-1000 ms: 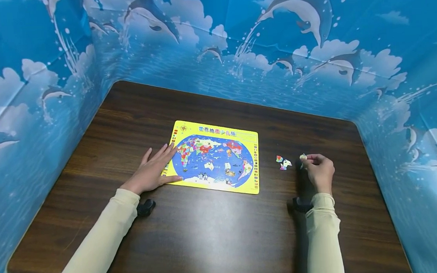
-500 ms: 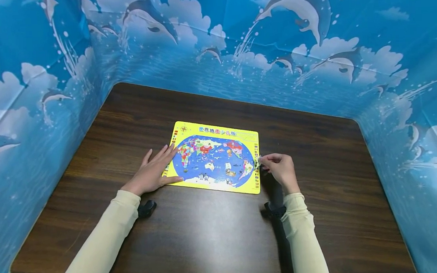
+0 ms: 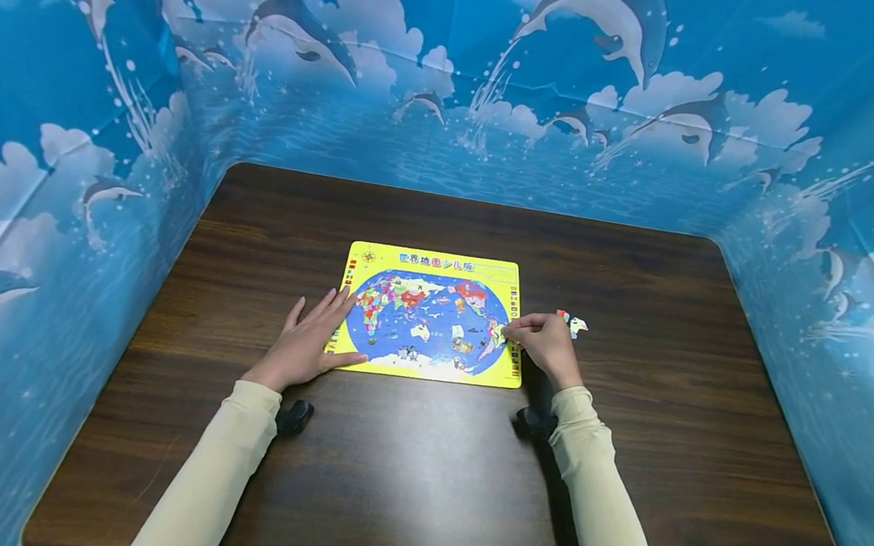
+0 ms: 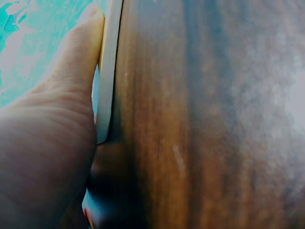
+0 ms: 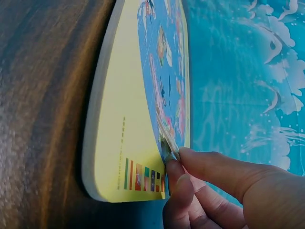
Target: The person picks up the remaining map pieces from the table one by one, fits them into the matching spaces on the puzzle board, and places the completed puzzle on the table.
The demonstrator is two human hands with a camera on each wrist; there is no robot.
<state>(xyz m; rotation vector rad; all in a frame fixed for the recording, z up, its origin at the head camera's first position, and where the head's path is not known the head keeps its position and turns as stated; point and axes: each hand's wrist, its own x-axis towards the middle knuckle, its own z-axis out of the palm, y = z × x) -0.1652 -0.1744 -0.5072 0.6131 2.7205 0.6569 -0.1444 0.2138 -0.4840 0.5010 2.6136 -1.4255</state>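
A yellow-bordered world map puzzle board [image 3: 503,373] lies on the table. My left hand [image 3: 299,344] rests on its left edge with fingers spread. The left wrist view has the thumb [image 4: 71,57] lying along the board's side edge [image 4: 109,71]. At the right side of the map, my right hand [image 3: 550,345] pinches a small puzzle piece [image 3: 501,334] between thumb and fingertips. In the right wrist view the thin piece [image 5: 167,133] is tilted, its far end close over the map near South America. The row of flags [image 5: 145,176] sits just below the fingertips.
Loose puzzle pieces [image 3: 578,325] lie right of the board, partly hidden behind my right hand. The brown wooden table [image 3: 419,474] is enclosed by a blue dolphin-print cloth [image 3: 368,127] at the back and sides.
My right hand has carried the piece left from beside the loose pieces to the map's right side, moving slightly farther in over the last half second. My left hand has stayed in place.
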